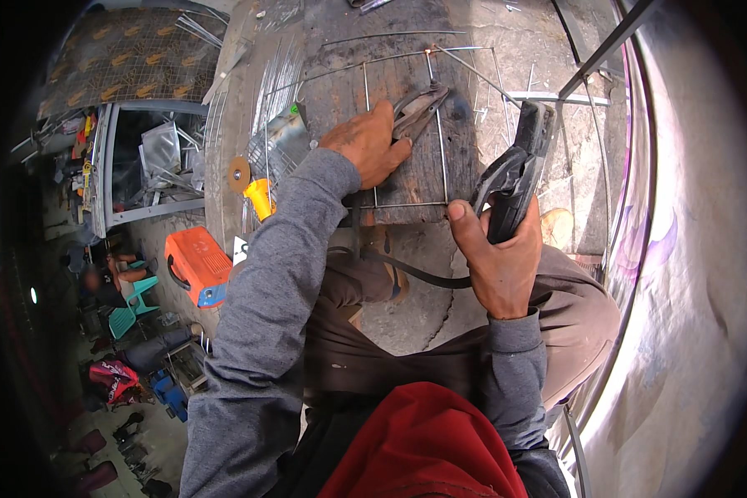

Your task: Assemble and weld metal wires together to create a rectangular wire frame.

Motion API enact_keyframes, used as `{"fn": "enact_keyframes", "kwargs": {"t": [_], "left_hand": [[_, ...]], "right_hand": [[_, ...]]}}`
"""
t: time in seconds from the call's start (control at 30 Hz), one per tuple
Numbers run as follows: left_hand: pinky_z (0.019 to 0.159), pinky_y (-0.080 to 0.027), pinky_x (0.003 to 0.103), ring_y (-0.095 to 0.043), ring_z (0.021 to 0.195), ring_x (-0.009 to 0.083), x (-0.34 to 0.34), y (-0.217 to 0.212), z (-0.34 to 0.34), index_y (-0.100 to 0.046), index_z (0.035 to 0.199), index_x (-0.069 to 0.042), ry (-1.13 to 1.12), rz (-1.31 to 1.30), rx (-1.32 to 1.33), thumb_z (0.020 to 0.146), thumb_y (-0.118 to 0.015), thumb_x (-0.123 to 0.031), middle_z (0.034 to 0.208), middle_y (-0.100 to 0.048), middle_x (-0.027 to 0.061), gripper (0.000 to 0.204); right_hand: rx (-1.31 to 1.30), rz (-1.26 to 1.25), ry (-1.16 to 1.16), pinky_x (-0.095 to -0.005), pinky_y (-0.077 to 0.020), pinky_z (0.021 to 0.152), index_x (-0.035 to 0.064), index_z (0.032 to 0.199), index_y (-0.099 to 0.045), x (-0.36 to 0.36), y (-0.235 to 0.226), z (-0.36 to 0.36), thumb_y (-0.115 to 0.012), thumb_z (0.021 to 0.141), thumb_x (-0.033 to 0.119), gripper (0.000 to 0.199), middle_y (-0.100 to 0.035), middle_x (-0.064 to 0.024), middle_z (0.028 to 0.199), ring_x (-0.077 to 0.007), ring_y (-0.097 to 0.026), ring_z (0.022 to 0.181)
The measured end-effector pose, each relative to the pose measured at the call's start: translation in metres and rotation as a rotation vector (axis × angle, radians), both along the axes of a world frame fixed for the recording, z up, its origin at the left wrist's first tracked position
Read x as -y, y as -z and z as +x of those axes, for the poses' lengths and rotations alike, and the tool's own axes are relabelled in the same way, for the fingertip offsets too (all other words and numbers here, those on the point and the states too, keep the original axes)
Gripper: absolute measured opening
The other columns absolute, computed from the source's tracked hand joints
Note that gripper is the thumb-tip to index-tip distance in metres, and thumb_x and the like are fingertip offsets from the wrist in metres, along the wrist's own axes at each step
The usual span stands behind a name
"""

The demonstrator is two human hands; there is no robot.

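My right hand [506, 257] is wrapped round the black handle of a welding electrode holder [515, 174]. A thin rod [477, 73] slants from its head up to the far side of a wire frame [441, 141]. This frame of thin metal rods lies on a dark, weathered wooden board [332, 91]. My left hand [365, 145] is closed on a dark, pliers-like clamp [421, 116], whose narrow end reaches the frame's far right part. A black cable [423, 277] curves below the board toward my right hand.
Left of the board lie a cutting disc [239, 174], a yellow tool part [259, 197] and thin metal rods [280, 79]. An orange box-shaped machine [199, 266] stands lower left. Farther left, another person sits near a teal chair [133, 307]. A pale sheet [681, 249] hangs at right.
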State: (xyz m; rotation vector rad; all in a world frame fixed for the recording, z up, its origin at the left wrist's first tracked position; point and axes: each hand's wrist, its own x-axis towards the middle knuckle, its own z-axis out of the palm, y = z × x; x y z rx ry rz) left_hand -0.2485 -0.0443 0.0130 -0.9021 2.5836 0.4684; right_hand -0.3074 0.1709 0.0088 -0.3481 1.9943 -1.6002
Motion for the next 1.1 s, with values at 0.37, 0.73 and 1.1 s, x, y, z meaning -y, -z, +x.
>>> {"fn": "enact_keyframes", "kwargs": {"t": [0.37, 0.73, 1.1], "left_hand": [[0.093, -0.048, 0.047, -0.063, 0.104, 0.0411, -0.002, -0.013, -0.008, -0.045, 0.118, 0.003, -0.025, 0.050, 0.153, 0.094, -0.054, -0.039, 0.111, -0.063, 0.0274, 0.049], [0.094, -0.047, 0.046, -0.062, 0.107, 0.0404, -0.004, -0.016, -0.009, -0.045, 0.120, 0.002, -0.047, 0.042, 0.162, 0.094, -0.054, -0.039, 0.113, -0.063, 0.0261, 0.049], [0.095, -0.046, 0.044, -0.061, 0.110, 0.0394, 0.021, 0.000, 0.021, -0.052, 0.123, 0.003, -0.059, 0.196, -0.091, 0.090, -0.060, -0.046, 0.115, -0.063, 0.0264, 0.060]], "right_hand": [[0.007, 0.000, -0.003, -0.0211, -0.0434, 0.054, 0.0005, 0.092, -0.051, 0.000, -0.001, -0.001, -0.085, 0.074, 0.033, 0.050, -0.056, -0.0015, 0.076, -0.0051, -0.049, 0.061], [0.212, -0.217, 0.093, -0.0181, -0.0363, 0.058, 0.0036, 0.102, -0.049, -0.009, -0.003, 0.007, -0.082, 0.080, 0.023, 0.044, -0.047, 0.0048, 0.076, -0.0032, -0.042, 0.066], [0.114, -0.321, 0.135, -0.0214, -0.0389, 0.065, 0.0030, 0.103, -0.051, -0.021, 0.002, 0.020, -0.080, 0.081, 0.024, 0.043, -0.050, 0.0024, 0.083, -0.0068, -0.045, 0.072]]}}
